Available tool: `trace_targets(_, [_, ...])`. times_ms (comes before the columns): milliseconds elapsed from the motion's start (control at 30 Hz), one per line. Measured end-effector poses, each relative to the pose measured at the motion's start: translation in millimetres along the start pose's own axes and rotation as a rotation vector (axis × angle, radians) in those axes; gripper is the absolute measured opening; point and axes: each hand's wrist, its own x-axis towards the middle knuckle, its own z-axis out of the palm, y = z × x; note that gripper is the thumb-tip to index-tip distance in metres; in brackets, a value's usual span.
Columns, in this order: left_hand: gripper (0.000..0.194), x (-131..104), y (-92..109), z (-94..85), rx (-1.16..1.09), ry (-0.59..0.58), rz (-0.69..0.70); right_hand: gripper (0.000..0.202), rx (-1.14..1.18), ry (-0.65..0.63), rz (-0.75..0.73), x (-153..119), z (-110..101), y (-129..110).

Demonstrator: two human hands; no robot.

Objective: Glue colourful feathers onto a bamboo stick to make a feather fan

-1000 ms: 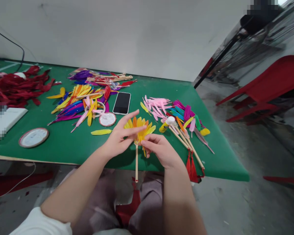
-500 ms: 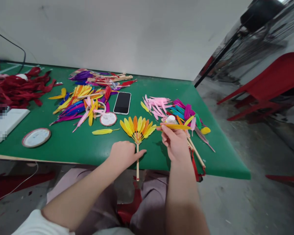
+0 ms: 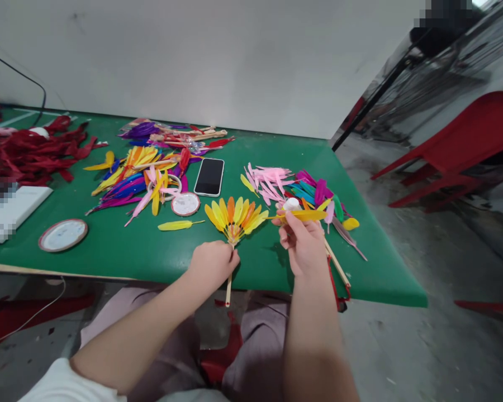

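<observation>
My left hand (image 3: 214,263) is closed round the wooden stick of a feather fan (image 3: 236,218), just below its spread of yellow and orange feathers. The lower end of the stick pokes out past the table's front edge. In my right hand (image 3: 302,240), a single orange-yellow feather (image 3: 305,215) is pinched between thumb and fingers, its quill pointing left toward the fan. A white bottle cap (image 3: 292,204) shows just behind that hand; what is under it is hidden. One loose yellow feather (image 3: 175,225) lies left of the fan.
Behind the fan lies a phone (image 3: 209,177). Pink feathers (image 3: 270,180) and mixed coloured ones spread to the right. Feather bundles (image 3: 128,181) and round white discs (image 3: 62,235) are on the left, with dark red strips (image 3: 29,151) beyond. A red chair (image 3: 465,139) stands at right.
My left thumb has folded in from stretched out to wrapped round the stick. The fan's lower end has swung slightly left. My right hand still holds the feather, turned a little.
</observation>
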Motion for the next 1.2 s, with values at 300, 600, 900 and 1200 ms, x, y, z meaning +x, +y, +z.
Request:
trace_targets(300, [0.029, 0.3, -2.6, -0.8, -1.034, 0.129, -0.132, 0.017, 0.222, -0.045, -0.104, -5.3, -7.2, -6.0])
trace_targets(600, [0.03, 9.9, -1.4, -0.8, -1.812, 0.193, -0.166, 0.022, 0.082, -0.094, 0.125, -5.5, 9.0, 7.0])
trace_targets(900, [0.029, 11.4, -4.1, 3.0, -1.78, 0.225, -0.133, 0.026, 0.058, -0.066, 0.138, -7.2, 18.2, 10.1])
trace_targets(1200, [0.031, 10.5, -3.4, 3.7, -1.743, 0.216, -0.104, 0.022, 0.028, -0.037, 0.051, -7.8, 21.2, 15.5])
